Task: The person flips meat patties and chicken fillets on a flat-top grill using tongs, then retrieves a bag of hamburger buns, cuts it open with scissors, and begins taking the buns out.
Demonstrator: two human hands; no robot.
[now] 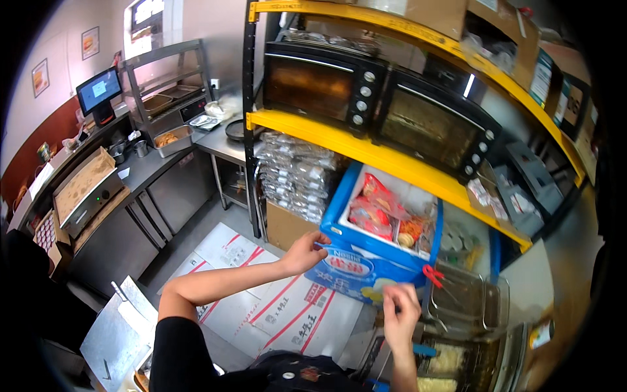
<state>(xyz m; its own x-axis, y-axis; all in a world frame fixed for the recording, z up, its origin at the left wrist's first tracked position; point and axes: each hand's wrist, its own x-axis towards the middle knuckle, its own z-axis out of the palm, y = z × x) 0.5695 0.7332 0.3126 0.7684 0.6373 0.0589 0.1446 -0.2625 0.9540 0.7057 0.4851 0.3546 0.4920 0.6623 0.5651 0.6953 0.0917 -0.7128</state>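
Observation:
My left hand (306, 253) is raised with bent fingers at the near left corner of a blue chest freezer (338, 229). Nothing shows between its thumb and fingertips, and whether it touches the freezer is unclear. Lower right, in front of the freezer, my right hand (402, 306) is curled and slightly blurred, so its grasp is hard to read. The freezer's left section is uncovered. Inside lie red plastic food bags (374, 208) and a bag of orange food (412, 230). Red-handled tongs (433, 275) rest by a wire fryer basket (465, 299).
Two toaster ovens (311, 83) (431, 120) sit on a yellow-edged shelf (338, 142) above the freezer. Flattened cardboard (274, 313) covers the floor. A fryer (443, 360) is at lower right. Left stand a griddle (90, 188) and a steel counter (161, 166); a dark-clothed person (36, 284) is at the edge.

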